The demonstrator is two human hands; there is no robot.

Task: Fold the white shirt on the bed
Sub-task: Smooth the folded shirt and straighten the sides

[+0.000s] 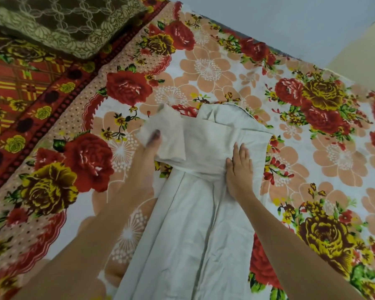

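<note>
The white shirt (188, 213) lies lengthwise on the floral bed sheet (312, 148), collar end away from me, its sides folded inward into a narrow strip. My left hand (149, 154) grips the left sleeve, blurred and lifted across the upper part of the shirt. My right hand (239, 167) lies flat with fingers together on the shirt's right shoulder, pressing it down. The shirt's lower hem runs out of view at the bottom.
A brown and cream patterned pillow (59, 24) lies at the upper left on a red plaid blanket (20, 87). The bed's far edge (290, 55) meets a pale grey wall at the top right.
</note>
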